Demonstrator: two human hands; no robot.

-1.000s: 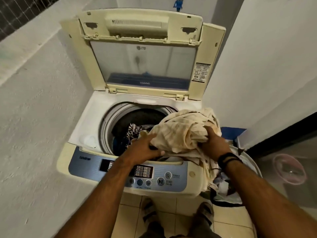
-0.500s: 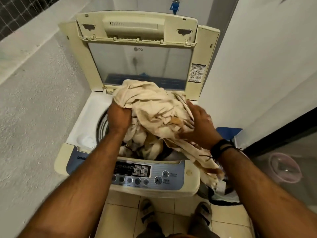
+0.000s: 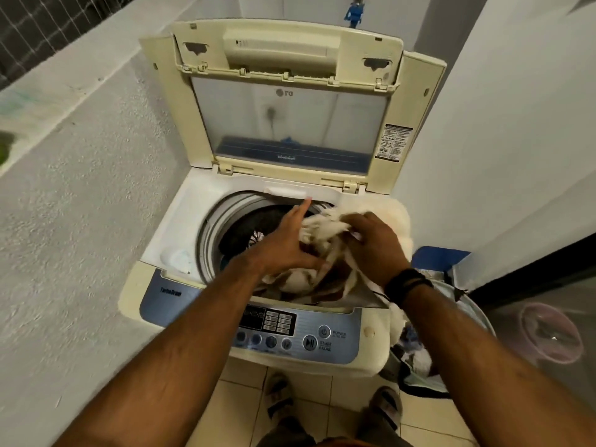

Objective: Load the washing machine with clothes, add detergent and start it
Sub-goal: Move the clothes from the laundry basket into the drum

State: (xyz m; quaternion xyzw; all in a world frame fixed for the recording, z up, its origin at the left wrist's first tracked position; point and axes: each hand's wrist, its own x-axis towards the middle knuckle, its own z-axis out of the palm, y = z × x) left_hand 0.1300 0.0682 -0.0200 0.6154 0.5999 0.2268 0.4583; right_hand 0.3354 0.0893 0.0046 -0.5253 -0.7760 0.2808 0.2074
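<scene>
Right hand [image 3: 374, 250] clutches cream cloth [image 3: 322, 225] over drum [image 3: 232, 227]; left hand [image 3: 287, 245] flat, fingers straight, against cloth; lid [image 3: 290, 91] raised; tiled floor [image 3: 245, 395]; rough plaster wall [image 3: 80, 188].

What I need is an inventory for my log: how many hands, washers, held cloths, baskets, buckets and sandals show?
hands: 2, left hand and right hand
washer: 1
cloth: 1
basket: 1
bucket: 1
sandals: 2
Total: 8
</scene>
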